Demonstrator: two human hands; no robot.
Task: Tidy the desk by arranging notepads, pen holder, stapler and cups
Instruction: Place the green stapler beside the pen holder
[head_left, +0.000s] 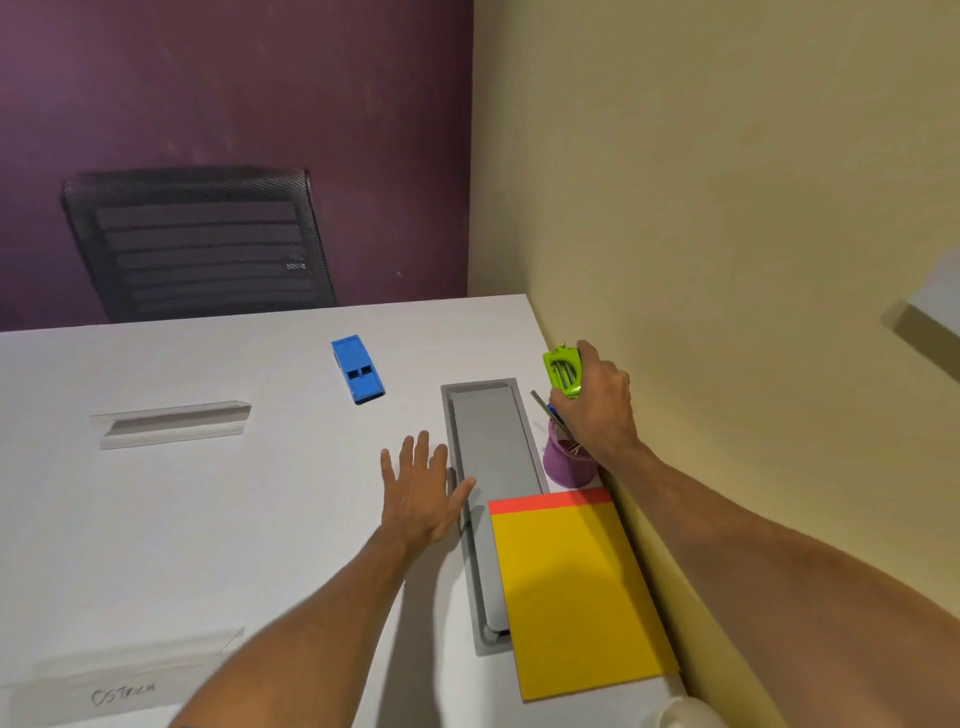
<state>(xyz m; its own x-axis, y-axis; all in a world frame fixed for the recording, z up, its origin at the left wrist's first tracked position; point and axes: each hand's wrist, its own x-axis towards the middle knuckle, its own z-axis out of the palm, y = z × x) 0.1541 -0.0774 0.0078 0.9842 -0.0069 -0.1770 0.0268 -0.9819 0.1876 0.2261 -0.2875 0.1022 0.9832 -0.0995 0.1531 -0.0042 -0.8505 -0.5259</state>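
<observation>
My right hand (597, 405) is shut on a green stapler (563, 371), held close to the yellow wall at the desk's far right. Just below it stands a purple pen holder (566, 465) with a few pens sticking out, partly hidden by my wrist. A yellow notepad (576, 592) with a red top strip lies along the wall, nearer to me. My left hand (423, 491) rests flat and open on the white desk (234, 519), beside the grey cable tray. A blue stapler (358, 370) lies further back on the desk. A white cup rim (685, 714) shows at the bottom edge.
A grey recessed cable tray (488, 467) runs along the desk between my hands. Two clear acrylic holders (171, 423) (140, 657) sit on the left part of the desk. A black mesh chair (197, 244) stands behind the desk against a purple wall.
</observation>
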